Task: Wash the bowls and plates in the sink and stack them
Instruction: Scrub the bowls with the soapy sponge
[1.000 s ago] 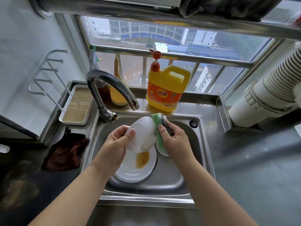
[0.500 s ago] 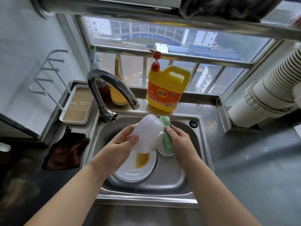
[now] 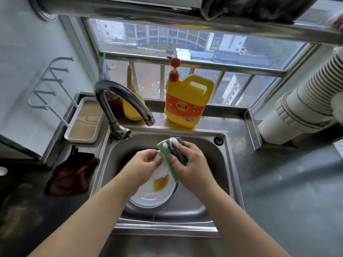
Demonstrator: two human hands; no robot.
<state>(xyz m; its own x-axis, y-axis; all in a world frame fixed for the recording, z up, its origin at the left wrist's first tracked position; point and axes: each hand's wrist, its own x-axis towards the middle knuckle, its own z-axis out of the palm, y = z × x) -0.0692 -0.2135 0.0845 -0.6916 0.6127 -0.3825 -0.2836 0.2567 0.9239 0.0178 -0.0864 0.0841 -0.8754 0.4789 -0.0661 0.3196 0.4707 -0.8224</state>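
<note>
A white bowl (image 3: 161, 170) is held above the sink (image 3: 225, 164) by the left hand (image 3: 143, 166), whose fingers are curled round its rim; most of the bowl is hidden behind both hands. A green sponge (image 3: 171, 154), foamy at its top, is gripped by the right hand (image 3: 189, 164) and pressed against the bowl. The hands are close together, with the bowl between them. Below them a white plate (image 3: 150, 196), stained with brown sauce, lies in the basin. The tap (image 3: 120, 101) is arched over the sink's back left edge, and a yellow detergent jug (image 3: 187, 101) stands on the ledge behind.
</note>
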